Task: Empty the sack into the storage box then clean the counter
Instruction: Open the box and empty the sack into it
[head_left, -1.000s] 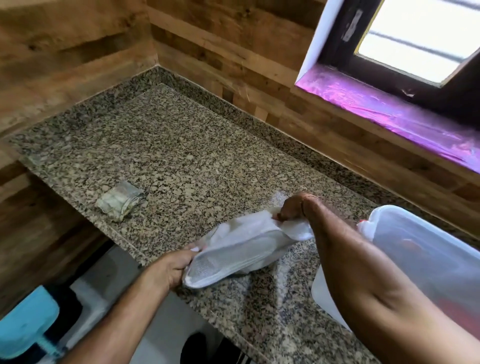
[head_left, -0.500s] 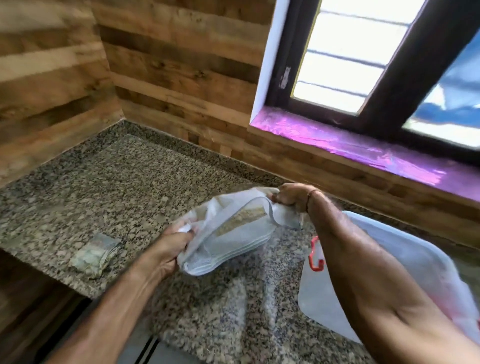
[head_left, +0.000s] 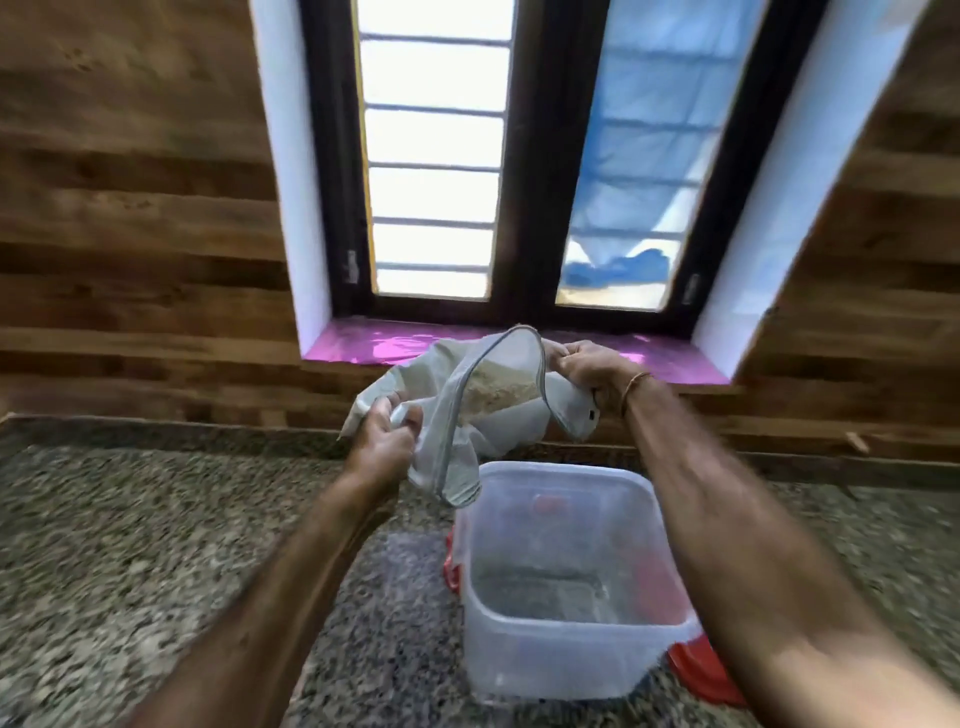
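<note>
Nearest, the clear storage box (head_left: 566, 582) stands open on the granite worktop (head_left: 156, 545), apparently empty. Above its far-left rim hangs the sack (head_left: 467, 410), held up by both hands: the left hand (head_left: 384, 436) is clamped on its lower edge, the right hand (head_left: 587, 364) pinches the raised mouth. The sack's long axis slopes down-left, low corner just over the rim; the grain has yet to pour.
</note>
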